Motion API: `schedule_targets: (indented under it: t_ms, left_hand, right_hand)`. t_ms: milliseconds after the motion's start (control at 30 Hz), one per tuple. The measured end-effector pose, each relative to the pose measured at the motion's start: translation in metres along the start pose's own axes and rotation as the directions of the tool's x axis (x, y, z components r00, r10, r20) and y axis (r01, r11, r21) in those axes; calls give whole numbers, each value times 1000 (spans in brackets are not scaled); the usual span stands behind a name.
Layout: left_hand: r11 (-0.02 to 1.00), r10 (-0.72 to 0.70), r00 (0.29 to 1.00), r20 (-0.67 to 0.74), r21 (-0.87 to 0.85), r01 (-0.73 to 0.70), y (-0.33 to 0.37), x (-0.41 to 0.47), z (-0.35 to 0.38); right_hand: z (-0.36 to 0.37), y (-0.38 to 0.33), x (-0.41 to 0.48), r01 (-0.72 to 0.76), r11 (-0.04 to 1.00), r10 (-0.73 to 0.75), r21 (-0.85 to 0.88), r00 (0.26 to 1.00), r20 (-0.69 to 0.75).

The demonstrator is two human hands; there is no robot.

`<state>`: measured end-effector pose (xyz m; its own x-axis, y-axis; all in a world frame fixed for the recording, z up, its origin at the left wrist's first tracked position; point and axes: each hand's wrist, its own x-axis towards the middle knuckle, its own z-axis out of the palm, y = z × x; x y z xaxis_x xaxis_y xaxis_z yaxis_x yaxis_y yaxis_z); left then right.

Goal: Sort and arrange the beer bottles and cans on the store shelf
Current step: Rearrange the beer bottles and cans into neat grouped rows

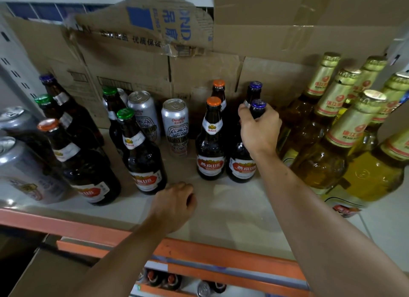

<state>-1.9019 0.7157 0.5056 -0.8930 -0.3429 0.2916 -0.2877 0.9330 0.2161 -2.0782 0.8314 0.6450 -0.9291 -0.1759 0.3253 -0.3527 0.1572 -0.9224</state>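
**Right hand** [260, 130]: closed round the neck of a purple-capped bottle [242, 166], with thumb and fingers wrapped just below the cap. The bottle is held upright near the middle of the shelf [221, 208], red label turned forward. Its base is level with its neighbour's; whether it is lifted clear of the shelf cannot be told.

**Left hand** [174, 202]: fingers loosely curled, nothing held. It is rested on the bare shelf surface in front of the bottles.

**Adjoining the held bottle:** an orange-capped bottle [210, 146] of the same dark glass and red label is stood just beside it on the left. A second orange-capped bottle [219, 90] and a second purple-capped bottle [254, 93] are placed directly behind these two.

**Further left:** two silver cans [176, 128], one behind and offset from the other. Next come two green-capped bottles [139, 150], one in front of the other.

**Far left:** a mixed cluster of dark bottles [81, 163] with orange, green and purple caps. More silver cans are seen at the edge of view [17, 163].

**Right:** a close group of golden bottles [329, 146] with foil-wrapped necks.

**Backing:** torn, flattened cardboard [265, 42] is stood along the rear of the shelf.

**Front:** an orange rail [66, 227] runs along the shelf edge. Caps and a can top on a lower shelf [163, 279] are partly seen beneath it.
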Motion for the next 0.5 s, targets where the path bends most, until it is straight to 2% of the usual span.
schedule_targets:
  t_ms: [500]
  left_hand:
    - [998,-12,998,62,-53,15,1,1,-1]
  right_hand:
    - [3,0,-3,2,998,-4,-58,1000,-29]
